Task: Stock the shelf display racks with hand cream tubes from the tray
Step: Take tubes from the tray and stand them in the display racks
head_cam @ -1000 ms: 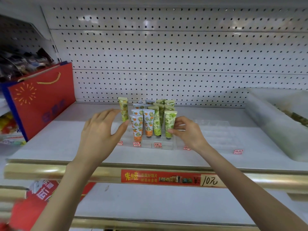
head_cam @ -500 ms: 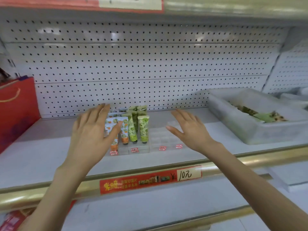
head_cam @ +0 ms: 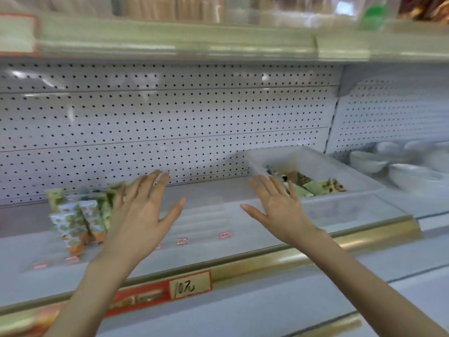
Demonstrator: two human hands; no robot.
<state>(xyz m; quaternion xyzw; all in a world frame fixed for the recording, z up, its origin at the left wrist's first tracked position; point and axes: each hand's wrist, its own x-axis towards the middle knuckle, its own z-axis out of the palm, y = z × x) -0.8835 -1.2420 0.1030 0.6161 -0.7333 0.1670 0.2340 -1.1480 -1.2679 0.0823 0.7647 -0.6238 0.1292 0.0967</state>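
Head view, and both hands are up over the shelf, holding nothing. Look at the left hand [head_cam: 139,215]: spread wide, fingers straight, thumb stuck out to its right. The standing hand cream tubes [head_cam: 73,220] are just to its left and partly hidden behind its fingers, upright in the clear display rack [head_cam: 204,222]. Is the hand touching a tube? Can't tell, the blur is too heavy.

Over to the right hand [head_cam: 279,207]: flat and fanned as well. Its fingertips point at the tray [head_cam: 345,205], which sits just beyond them and to their right. Loose tubes [head_cam: 315,187] lie inside it, green and patterned.

Between the two hands runs the unfilled stretch of rack, with small red labels [head_cam: 182,240] along its front. Below both wrists is the gold shelf rail [head_cam: 315,249]. A handwritten price tag [head_cam: 189,285] sits just right of the left forearm. Far off to the right hand's right are white bowls [head_cam: 388,166], blurred.
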